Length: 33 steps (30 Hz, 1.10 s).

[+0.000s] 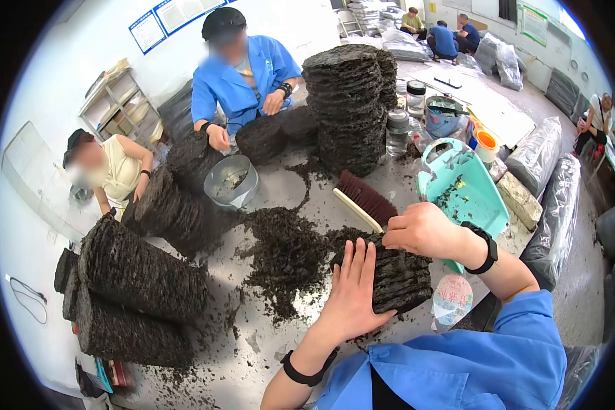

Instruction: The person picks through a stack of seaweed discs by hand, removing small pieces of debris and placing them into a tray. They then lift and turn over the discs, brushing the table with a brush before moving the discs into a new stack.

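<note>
- Several containers stand beyond the fingers: a metal bowl (231, 182) up and left of them holds only a few dark crumbs; farther right two clear lidded jars (397, 131), contents not clear to see; then a blue bucket (443, 116) and an orange-rimmed cup (486, 144).
- Just right of the right hand lies a teal dustpan (466, 191) with dark flakes and a yellowish scrap in its tray.
- Left of the fingers, long dark rolls (140, 273) lie on their sides on the surface (253, 342), and a heap of loose dark crumbs (283, 256) spreads between those rolls and the left hand.
- Beyond the fingertips a brush (365, 198) with reddish bristles rests just above the held stack, and a tall stack (348, 109) of the same dark sheets rises behind it.
- Two other people sit across the surface, their hands on their own rolls.
- The left hand (354, 290) lies flat with fingers spread against the near left face of the dark stack (396, 277); the right hand (424, 232) curls over its top far edge, fingers pressed together.
- That stack lies between both hands, black, layered, rough-edged, with crumbs around its base.
</note>
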{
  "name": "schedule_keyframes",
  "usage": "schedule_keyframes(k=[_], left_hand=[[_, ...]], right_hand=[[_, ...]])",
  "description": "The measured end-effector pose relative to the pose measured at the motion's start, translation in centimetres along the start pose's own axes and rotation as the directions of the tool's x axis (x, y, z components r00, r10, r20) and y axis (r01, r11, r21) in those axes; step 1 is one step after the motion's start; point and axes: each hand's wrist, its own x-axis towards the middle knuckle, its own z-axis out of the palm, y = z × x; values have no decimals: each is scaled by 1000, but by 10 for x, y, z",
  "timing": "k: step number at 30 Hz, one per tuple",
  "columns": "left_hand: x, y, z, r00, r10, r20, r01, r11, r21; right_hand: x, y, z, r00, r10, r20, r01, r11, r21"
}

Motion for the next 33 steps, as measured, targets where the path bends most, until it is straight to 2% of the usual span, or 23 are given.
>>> schedule_keyframes(k=[6, 8, 9, 11, 13, 14, 15, 16, 17, 18, 19, 20, 22, 24, 25, 27, 33], left_hand=[[3, -2, 2, 1000, -2, 14, 1, 1000, 27], [4, -5, 2, 1000, 4, 4, -4, 1000, 18], [5, -5, 2, 1000, 2, 4, -2, 1000, 19], [6, -4, 0, 1000, -10, 10, 10, 1000, 25], [6, -6, 1, 1000, 8, 7, -8, 1000, -3], [6, -7, 1, 1000, 30, -2, -30, 999, -32], [7, -8, 2, 999, 33, 7, -33, 999, -30], [7, -10, 2, 999, 41, -3, -41, 999, -30], [8, -12, 3, 999, 50, -13, -51, 998, -30], [9, -14, 4, 999, 45, -18, -45, 998, -31], [10, -16, 5, 998, 54, -15, -55, 998, -26], [12, -18, 6, 997, 73, -32, -74, 997, -17], [14, -13, 5, 998, 56, -42, -56, 998, 5], [17, -11, 4, 998, 56, -21, -56, 998, 9], [17, -10, 3, 998, 59, -21, -59, 998, 14], [18, -6, 2, 998, 62, -16, -61, 997, 41], [21, -4, 1, 999, 50, 10, -51, 998, 39]], right_hand=[[-2, 0, 2, 999, 20, -42, -22, 998, -56], [-7, 1, 6, 983, 119, -142, -103, 988, 114], [-10, 1, 4, 983, 118, -142, -102, 988, 116], [-19, 0, -7, 946, 269, -183, -186, 909, 373], [-44, 12, -20, 900, 415, -133, -290, 798, 528], [-71, 29, -20, 828, 557, -71, -390, 662, 640], [-100, 51, -22, 721, 681, 128, -379, 232, 896], [-120, 74, -22, 752, 654, 82, -325, 260, 909], [-120, 76, -20, 625, 780, -26, -571, 480, 666], [-123, 71, -18, 673, 716, -185, -681, 698, 220], [-124, 64, -15, 756, 591, -281, -654, 699, -289], [-118, 54, -15, 704, 690, -169, -648, 721, 245], [-91, 25, -22, 818, 568, -93, -443, 724, 529], [-59, 6, -16, 896, 415, -159, -278, 802, 529], [-46, 4, -13, 936, 298, -185, -187, 870, 455], [-31, 6, 4, 957, 170, -234, -108, 960, 257], [-20, 14, 17, 958, 148, -247, -120, 985, 126]])
